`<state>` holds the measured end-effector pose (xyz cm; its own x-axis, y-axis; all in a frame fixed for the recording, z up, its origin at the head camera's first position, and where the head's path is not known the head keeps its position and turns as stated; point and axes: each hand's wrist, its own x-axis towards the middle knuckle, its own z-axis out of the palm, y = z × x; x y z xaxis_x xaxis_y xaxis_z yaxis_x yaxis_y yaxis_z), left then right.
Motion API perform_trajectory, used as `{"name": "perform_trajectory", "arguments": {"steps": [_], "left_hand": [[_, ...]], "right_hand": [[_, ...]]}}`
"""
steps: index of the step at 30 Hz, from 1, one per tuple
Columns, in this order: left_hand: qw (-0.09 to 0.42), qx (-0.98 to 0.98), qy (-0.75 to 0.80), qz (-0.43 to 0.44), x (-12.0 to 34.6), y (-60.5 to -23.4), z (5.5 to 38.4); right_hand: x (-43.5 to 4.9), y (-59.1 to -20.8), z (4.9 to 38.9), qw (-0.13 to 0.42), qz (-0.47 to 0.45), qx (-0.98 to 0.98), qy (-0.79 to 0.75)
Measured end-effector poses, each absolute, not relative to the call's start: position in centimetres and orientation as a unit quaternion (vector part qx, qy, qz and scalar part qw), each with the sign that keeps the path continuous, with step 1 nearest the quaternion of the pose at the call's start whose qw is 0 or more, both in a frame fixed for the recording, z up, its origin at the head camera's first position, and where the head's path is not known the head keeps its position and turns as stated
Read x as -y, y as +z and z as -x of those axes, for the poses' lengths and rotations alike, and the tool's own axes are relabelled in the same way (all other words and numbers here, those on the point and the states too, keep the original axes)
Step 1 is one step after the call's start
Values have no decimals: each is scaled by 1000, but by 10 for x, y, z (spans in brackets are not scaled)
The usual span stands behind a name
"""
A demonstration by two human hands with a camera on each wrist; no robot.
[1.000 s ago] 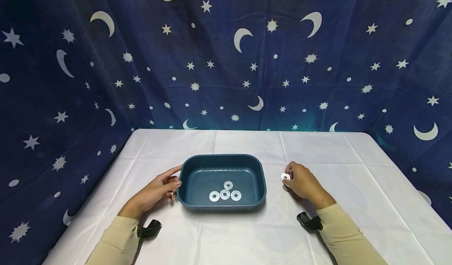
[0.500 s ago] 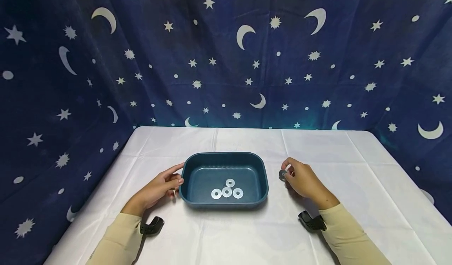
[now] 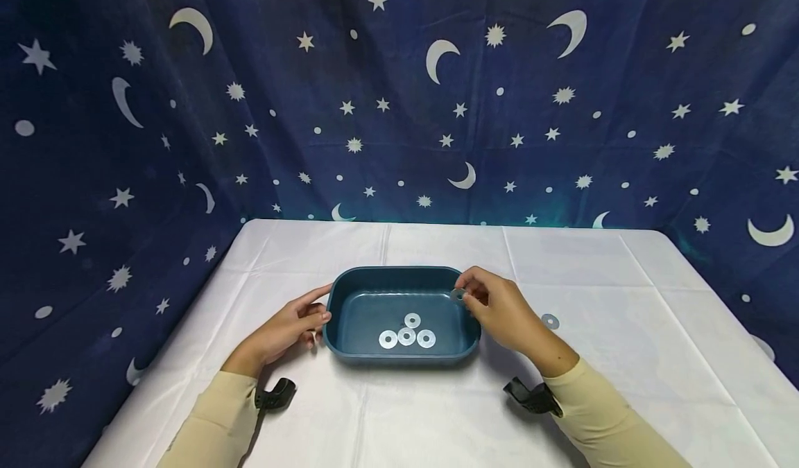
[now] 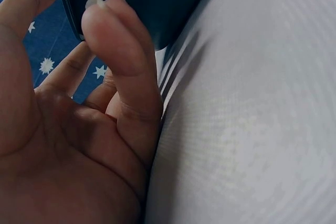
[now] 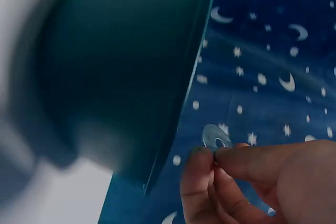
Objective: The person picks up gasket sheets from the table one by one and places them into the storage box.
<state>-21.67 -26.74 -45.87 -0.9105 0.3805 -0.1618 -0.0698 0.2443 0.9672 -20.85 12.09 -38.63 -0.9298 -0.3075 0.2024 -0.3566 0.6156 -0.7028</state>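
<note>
In the head view a dark teal rectangular tub point(image 3: 402, 358) stands on the table. Several silver washers point(image 3: 388, 340) lie flat on its floor, toward the near side. At the tub's left end, my left hand point(image 3: 277, 333) touches the outside wall and rim with thumb and fingertips. My right hand point(image 3: 508, 312) pinches one washer point(image 3: 458, 294) between thumb and fingertips over the tub's right rim. Seen from the right wrist, that washer point(image 5: 216, 136) sticks up from the fingertips, higher than the rim. Another washer point(image 3: 550, 321) lies on the cloth to the right.
A white cloth point(image 3: 399, 419) covers the table. Behind it and to the left hangs a dark blue curtain point(image 3: 399, 107) with moons and stars. Each wrist carries a black strapped mount point(image 3: 533, 396).
My right hand has lifted the pinched washer from the table and carried it left to the tub's rim. A washer on the cloth has come into sight. The left hand stays at the tub.
</note>
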Motion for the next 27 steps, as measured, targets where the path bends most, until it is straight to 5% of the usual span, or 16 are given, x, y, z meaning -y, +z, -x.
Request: {"name": "perform_trajectory", "arguments": {"steps": [27], "left_hand": [[186,-767,606,-95,267,-457,217]], "right_hand": [[-33,-424,226,-60,-269,878,392]]}}
